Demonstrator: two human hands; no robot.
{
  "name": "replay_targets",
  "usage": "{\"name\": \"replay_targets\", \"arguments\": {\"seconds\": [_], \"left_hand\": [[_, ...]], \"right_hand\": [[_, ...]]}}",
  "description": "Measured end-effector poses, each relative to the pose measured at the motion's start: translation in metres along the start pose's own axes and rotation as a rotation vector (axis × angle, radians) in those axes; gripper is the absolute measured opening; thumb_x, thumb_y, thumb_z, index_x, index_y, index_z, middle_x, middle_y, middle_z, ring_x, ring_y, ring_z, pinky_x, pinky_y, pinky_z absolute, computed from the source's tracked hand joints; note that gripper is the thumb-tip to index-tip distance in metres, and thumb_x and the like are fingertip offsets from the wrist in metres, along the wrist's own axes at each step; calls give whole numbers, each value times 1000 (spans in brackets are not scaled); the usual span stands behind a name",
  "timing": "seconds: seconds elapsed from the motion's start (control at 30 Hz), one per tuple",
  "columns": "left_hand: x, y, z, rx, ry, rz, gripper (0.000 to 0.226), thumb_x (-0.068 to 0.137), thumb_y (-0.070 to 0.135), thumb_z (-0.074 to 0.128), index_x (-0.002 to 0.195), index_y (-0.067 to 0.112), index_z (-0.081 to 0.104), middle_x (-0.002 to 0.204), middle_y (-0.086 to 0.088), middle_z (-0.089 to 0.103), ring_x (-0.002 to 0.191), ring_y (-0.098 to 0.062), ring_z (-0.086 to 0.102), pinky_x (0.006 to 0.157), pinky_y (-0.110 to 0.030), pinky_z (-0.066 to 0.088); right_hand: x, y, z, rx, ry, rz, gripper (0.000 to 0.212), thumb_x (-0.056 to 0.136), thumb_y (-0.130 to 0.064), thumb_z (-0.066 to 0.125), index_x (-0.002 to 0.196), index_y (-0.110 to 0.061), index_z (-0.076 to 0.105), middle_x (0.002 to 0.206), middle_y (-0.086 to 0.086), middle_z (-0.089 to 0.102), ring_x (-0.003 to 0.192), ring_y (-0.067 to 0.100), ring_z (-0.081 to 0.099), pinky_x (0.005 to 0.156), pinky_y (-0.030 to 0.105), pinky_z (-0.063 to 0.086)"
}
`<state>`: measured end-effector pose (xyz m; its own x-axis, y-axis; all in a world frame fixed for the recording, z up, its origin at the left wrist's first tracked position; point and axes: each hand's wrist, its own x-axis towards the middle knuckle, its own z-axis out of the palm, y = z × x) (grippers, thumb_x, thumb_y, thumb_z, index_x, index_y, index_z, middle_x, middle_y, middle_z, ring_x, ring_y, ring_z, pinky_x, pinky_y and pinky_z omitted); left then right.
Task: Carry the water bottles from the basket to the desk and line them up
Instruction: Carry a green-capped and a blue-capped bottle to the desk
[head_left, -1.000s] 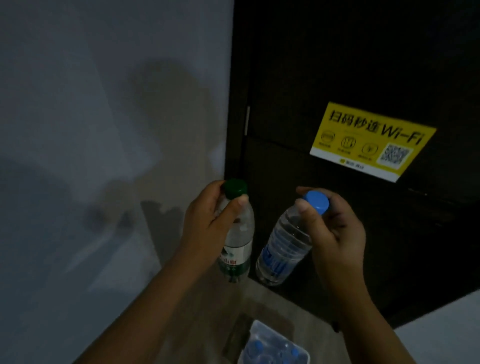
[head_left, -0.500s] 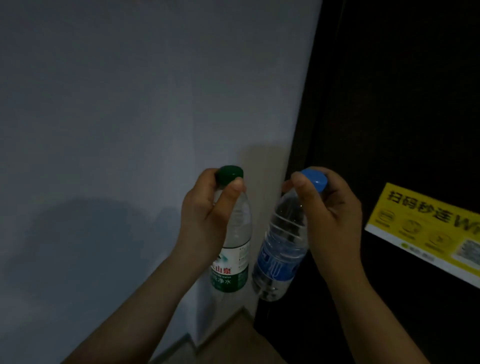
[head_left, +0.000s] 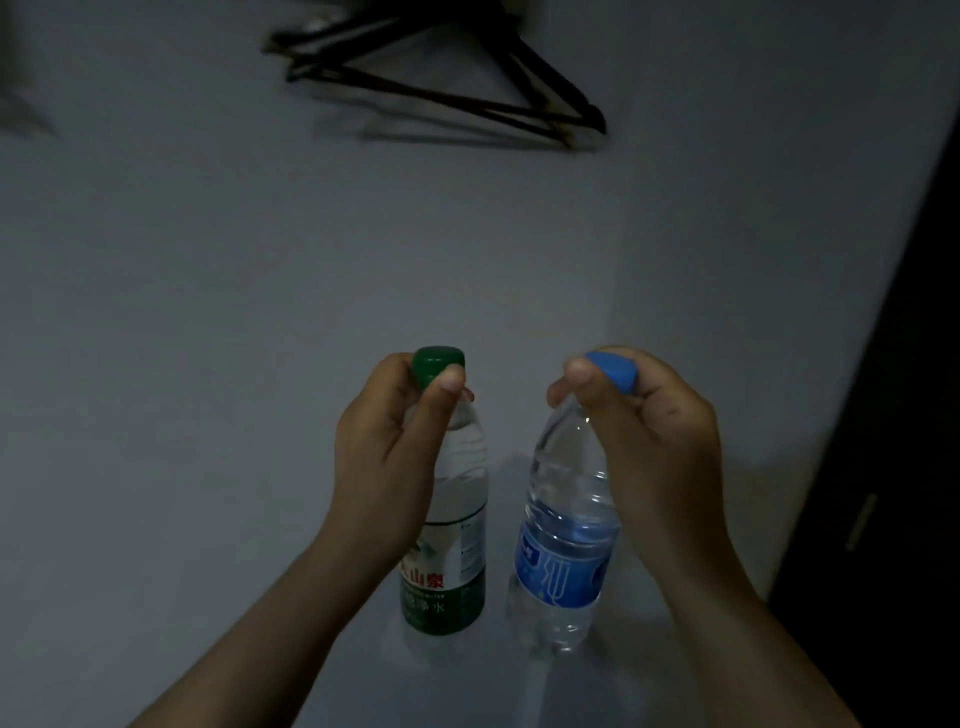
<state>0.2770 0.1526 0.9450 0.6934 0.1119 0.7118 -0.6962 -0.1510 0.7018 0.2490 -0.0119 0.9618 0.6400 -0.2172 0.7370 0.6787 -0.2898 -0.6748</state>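
My left hand (head_left: 384, 457) grips the neck of a clear water bottle with a green cap and green label (head_left: 457, 561). My right hand (head_left: 654, 457) grips the neck of a clear bottle with a blue cap and blue label (head_left: 566, 540). Both bottles hang upright in the air, side by side and a little apart, in front of a pale wall. Neither the basket nor the desk is in view.
Dark clothes hangers (head_left: 457, 78) hang against the pale wall (head_left: 208, 312) at the top. A dark cabinet or door panel (head_left: 893, 467) fills the right edge.
The view has swung left and up: the dark cabinet with its yellow sign has slid out to the right, and hangers have come into view. Both hands still hold their bottles.
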Motion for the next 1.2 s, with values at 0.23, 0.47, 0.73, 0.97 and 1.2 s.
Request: {"name": "replay_targets", "arguments": {"seconds": [0.23,0.47,0.73,0.97,1.2], "left_hand": [[-3,17,-112,129,220,18,24,89,41,50,88,22,64,83,4,71,79,-11,68,70,-22,53],[-32,47,-258,338,390,38,24,88,42,51,91,21,63,84,2,71,81,-15,67,74,-33,53],[-91,92,-423,545,558,-2,29,87,45,53,91,18,63,83,0,70,81,-21,67,76,-48,54],[-140,119,-540,681,718,-41,25,87,45,55,94,23,64,86,1,69,85,-19,67,80,-52,53],[-176,122,-624,763,884,-80,21,89,38,54,92,19,64,82,7,68,82,-13,66,74,-36,52]], "right_hand": [[-5,-34,102,261,-188,-28,20,84,-37,64,76,-19,66,76,-5,71,71,1,63,65,6,44],[-50,-90,231,533,-390,-68,26,86,-34,62,82,-8,66,78,2,70,71,2,63,68,9,45],[-133,-173,369,730,-543,-19,29,82,-38,62,82,-9,67,77,2,71,73,4,64,72,10,47],[-202,-238,469,842,-705,43,35,79,-41,61,86,-8,67,76,-2,72,71,2,64,69,9,47],[-255,-278,556,937,-869,104,32,76,-42,64,84,-10,68,77,4,72,74,17,67,73,27,54]]}}
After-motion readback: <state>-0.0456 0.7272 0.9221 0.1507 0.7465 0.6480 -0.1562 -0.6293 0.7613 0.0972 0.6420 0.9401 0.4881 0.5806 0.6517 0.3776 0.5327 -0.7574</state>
